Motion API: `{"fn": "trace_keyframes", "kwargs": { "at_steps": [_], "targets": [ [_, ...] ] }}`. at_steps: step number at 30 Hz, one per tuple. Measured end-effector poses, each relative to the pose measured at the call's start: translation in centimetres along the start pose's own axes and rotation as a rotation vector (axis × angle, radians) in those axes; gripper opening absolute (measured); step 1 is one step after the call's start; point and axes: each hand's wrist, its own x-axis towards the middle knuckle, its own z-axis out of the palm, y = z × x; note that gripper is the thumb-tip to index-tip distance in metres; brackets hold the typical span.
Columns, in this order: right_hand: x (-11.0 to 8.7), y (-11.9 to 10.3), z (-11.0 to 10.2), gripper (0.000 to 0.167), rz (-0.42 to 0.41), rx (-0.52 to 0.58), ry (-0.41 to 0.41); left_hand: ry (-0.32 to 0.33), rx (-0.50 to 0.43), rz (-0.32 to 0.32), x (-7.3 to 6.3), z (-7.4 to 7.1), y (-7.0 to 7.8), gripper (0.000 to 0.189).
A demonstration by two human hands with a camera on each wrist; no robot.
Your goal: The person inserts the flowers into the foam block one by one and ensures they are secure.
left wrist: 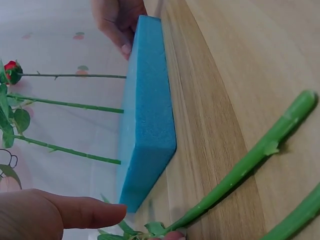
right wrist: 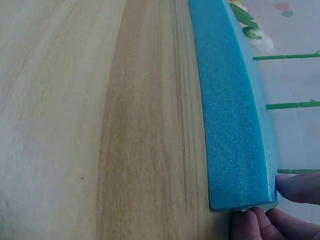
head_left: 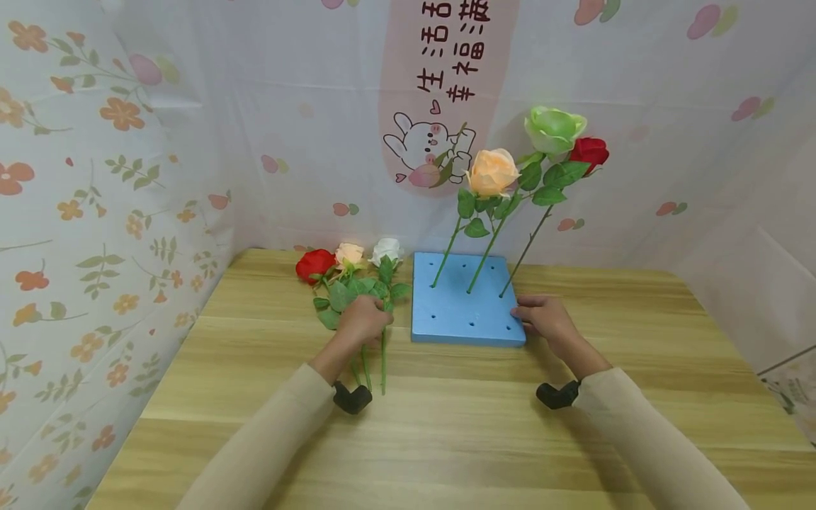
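My left hand (head_left: 365, 319) is over the stems of three artificial roses lying on the table: a red rose (head_left: 315, 265), a peach rose (head_left: 349, 255) and a white rose (head_left: 386, 251). In the left wrist view its thumb is straight and apart from a green stem (left wrist: 245, 162), while a fingertip shows beside that stem. My right hand (head_left: 548, 322) holds the right edge of a blue foam block (head_left: 452, 329), thumb at the top face, other fingers against the side. Upright in the block's holes stand a peach rose (head_left: 493, 172), a green rose (head_left: 554, 129) and a red rose (head_left: 589, 152).
The block's top has several small holes, some without stems. Under everything is a wood-grain table (head_left: 446, 439). A printed white cloth (head_left: 306, 106) hangs behind the table and along its sides. Each wrist carries a black device (head_left: 353, 399).
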Motion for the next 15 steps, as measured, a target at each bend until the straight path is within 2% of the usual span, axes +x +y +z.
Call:
{"fn": "trace_keyframes", "kwargs": {
  "at_steps": [1, 5, 7, 11, 15],
  "targets": [
    [0.0, 0.0, 0.0, 0.052, 0.004, -0.006, 0.004, 0.002, 0.011, -0.005, 0.0, 0.1, 0.1, 0.014],
    [0.3, 0.1, 0.0, 0.05, 0.02, -0.012, 0.013, 0.013, 0.058, -0.016, 0.3, 0.3, 0.4, 0.043],
    [0.3, 0.1, 0.0, 0.049, 0.021, -0.009, 0.009, 0.013, 0.075, -0.018, 0.5, 0.4, 0.5, 0.046],
    [0.3, 0.1, -0.1, 0.05, 0.018, 0.003, 0.0, 0.019, 0.17, 0.021, 1.0, 1.0, 0.6, 0.042],
    [0.3, 0.2, -0.2, 0.05, 0.013, 0.014, -0.011, 0.079, 0.258, 0.085, 1.1, 1.5, 0.5, 0.042]
  ]
}}
